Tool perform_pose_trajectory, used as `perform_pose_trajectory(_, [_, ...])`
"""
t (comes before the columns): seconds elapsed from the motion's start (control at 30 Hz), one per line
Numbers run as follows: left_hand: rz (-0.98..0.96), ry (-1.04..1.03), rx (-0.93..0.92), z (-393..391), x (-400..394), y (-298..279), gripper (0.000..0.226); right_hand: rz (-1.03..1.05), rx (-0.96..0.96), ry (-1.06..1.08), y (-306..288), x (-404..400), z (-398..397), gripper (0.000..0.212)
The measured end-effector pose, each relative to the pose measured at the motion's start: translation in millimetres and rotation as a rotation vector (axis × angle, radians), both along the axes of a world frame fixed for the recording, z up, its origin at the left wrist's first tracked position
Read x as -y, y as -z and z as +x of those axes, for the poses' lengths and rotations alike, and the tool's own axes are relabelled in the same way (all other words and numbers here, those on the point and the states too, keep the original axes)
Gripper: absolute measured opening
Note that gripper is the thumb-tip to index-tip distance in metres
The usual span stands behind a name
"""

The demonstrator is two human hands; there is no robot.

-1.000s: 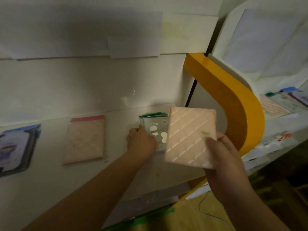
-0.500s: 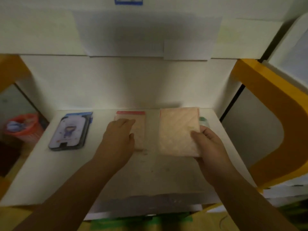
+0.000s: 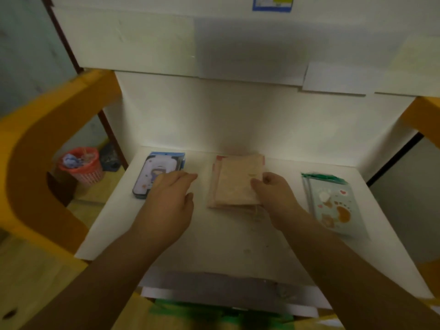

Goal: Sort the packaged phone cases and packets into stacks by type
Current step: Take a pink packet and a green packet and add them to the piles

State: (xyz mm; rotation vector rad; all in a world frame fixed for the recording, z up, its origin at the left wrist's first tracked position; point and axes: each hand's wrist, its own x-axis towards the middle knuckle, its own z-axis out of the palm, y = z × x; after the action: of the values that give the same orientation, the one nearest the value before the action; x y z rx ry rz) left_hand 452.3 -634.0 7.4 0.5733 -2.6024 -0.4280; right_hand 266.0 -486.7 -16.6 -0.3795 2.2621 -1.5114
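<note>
Three piles lie on a white shelf [image 3: 238, 246]. At the left is a blue-edged phone case pack [image 3: 158, 171] with a cartoon figure. In the middle sits a pink quilted packet [image 3: 237, 182] on top of another pink packet with a red top edge. At the right are green-topped paw-print packets [image 3: 331, 203]. My right hand [image 3: 273, 196] pinches the right edge of the top pink packet. My left hand [image 3: 169, 203] hovers with relaxed fingers between the phone case and the pink pile, holding nothing.
Curved yellow frame pieces [image 3: 35, 144] flank the shelf on both sides. A red mesh bin [image 3: 82, 165] with rubbish stands on the floor at the left. A white back wall rises behind the shelf.
My right hand has lowered the pink packet onto the pink one on the shelf. My left hand has drawn back to the left off that packet. The view has shifted left.
</note>
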Motion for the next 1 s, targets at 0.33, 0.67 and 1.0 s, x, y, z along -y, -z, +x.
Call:
perform_pose_trajectory(0.33, [-0.007, -0.008, -0.027, 12.9, 19.4, -2.5, 0.042, 0.446, -0.304, -0.102, 2.4, 6.6, 10.8, 0.031])
perform_pose_trajectory(0.67, [0.000, 0.069, 0.017, 16.3, 16.6, -13.7, 0.044, 0.506, -0.473, -0.048, -3.5, -7.4, 28.5, 0.049])
perform_pose_trajectory(1.0, [0.045, 0.322, -0.042, -24.9, -28.9, -48.4, 0.049, 0.438, -0.823, -0.037, -68.2, -80.2, 63.1, 0.046])
